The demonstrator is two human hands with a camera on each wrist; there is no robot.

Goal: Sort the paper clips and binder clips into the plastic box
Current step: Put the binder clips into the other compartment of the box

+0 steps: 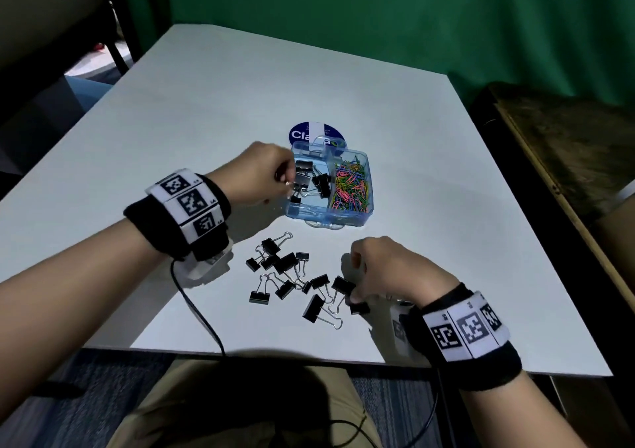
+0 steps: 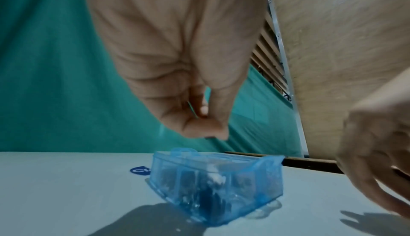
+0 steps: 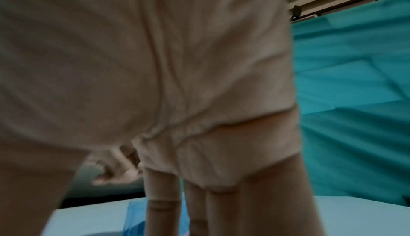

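Note:
A clear blue plastic box [image 1: 367,186] sits mid-table; its right compartment holds colourful paper clips [image 1: 352,188], its left one several black binder clips [image 1: 321,183]. My left hand [image 1: 287,181] hovers over the box's left edge, pinching the wire handle of a binder clip [image 1: 303,180]. In the left wrist view its thumb and finger [image 2: 206,122] press together above the box [image 2: 217,183]. A pile of loose binder clips [image 1: 292,272] lies in front of the box. My right hand [image 1: 354,293] reaches down at the pile's right edge, thumb and fingers [image 3: 162,204] closing on a clip [image 1: 343,284].
A round blue sticker [image 1: 309,133] lies on the white table [image 1: 206,121] behind the box. A black cable [image 1: 199,310] runs from my left wrist over the table's front edge. A dark wooden bench [image 1: 567,159] stands to the right, with green curtain behind.

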